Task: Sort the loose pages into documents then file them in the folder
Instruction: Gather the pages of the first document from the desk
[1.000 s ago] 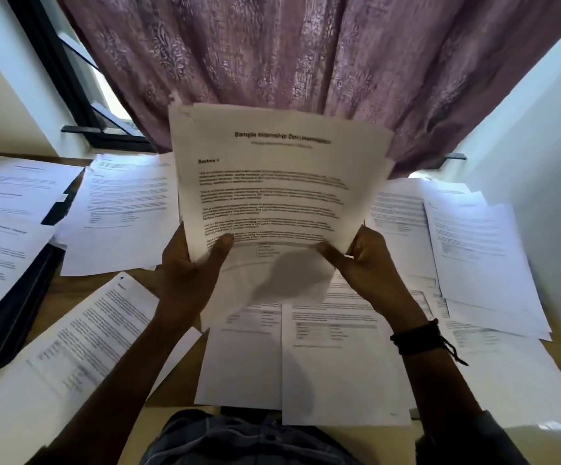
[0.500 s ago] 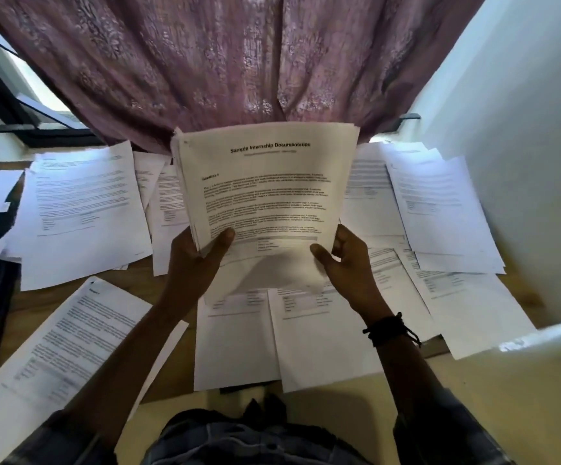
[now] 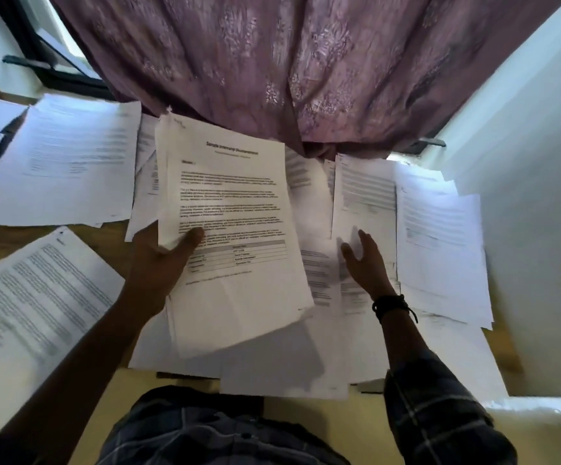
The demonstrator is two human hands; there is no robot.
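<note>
While the left hand (image 3: 161,263) grips the stack (image 3: 235,203) edge, right hand (image 3: 368,265) hovers apart.

Print on pages (image 3: 235,209) blurred, illegible.

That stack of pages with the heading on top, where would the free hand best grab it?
Probably the stack by its right long edge, low down, coming from the right, thumb on top, fingers beneath. The left hand pinches only the left edge, so the right side fans out unsupported, and the open right hand hovers beside it.
</note>
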